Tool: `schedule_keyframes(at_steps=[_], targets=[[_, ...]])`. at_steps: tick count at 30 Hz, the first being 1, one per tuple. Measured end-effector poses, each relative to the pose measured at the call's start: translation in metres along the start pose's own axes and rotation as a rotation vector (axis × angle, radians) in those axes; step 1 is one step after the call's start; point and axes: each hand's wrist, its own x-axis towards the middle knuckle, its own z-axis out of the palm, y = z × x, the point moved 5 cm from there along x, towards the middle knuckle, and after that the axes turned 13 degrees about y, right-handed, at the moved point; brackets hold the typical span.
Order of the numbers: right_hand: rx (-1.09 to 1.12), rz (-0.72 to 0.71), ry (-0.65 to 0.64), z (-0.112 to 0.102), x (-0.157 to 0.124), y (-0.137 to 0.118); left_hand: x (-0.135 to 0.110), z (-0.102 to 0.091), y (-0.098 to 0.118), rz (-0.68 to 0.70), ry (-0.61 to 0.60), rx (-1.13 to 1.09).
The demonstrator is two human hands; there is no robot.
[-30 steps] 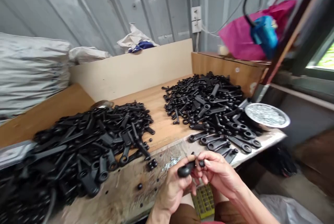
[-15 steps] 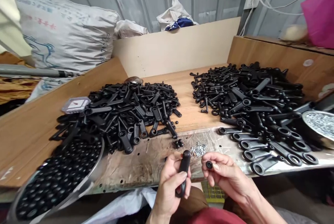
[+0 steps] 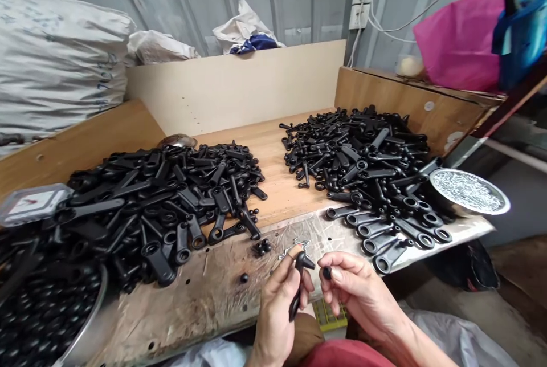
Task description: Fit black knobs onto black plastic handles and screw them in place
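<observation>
My left hand (image 3: pixel 276 304) is closed around a black crank handle (image 3: pixel 296 297). The handle is turned on edge, its short peg pointing right toward the other hand. Between the thumb and fingers of my right hand (image 3: pixel 365 290) is a small round black knob (image 3: pixel 327 272), a short gap from the peg. Small metal pins (image 3: pixel 302 243) lie on the bench just behind my left hand. Left of them sits a small cluster of black knobs (image 3: pixel 262 247), and a single black knob (image 3: pixel 244 278) lies nearer the front.
A pile of black crank handles (image 3: pixel 171 196) spreads at left, another pile (image 3: pixel 354 156) at right, with several handles laid side by side at its front. A bowl of metal pins (image 3: pixel 468 191) stands far right. A basin of black knobs (image 3: pixel 101 298) stands at front left.
The view has swung to the right. My left hand has turned the crank handle so its peg faces right, and the knob in my right hand has come closer to it.
</observation>
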Motion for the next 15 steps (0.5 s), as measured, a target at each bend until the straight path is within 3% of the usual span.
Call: schedule_keyframes(at_steps=[11,15], targets=[[0.13,-0.063,0.083,-0.021,-0.006,-0.014,-0.003,0.014,-0.009,0.378,0.117,0.465],[0.151,-0.062,0.108,-0.024,-0.006,-0.017,-0.005,0.02,-0.007,0.435,0.114,0.52]])
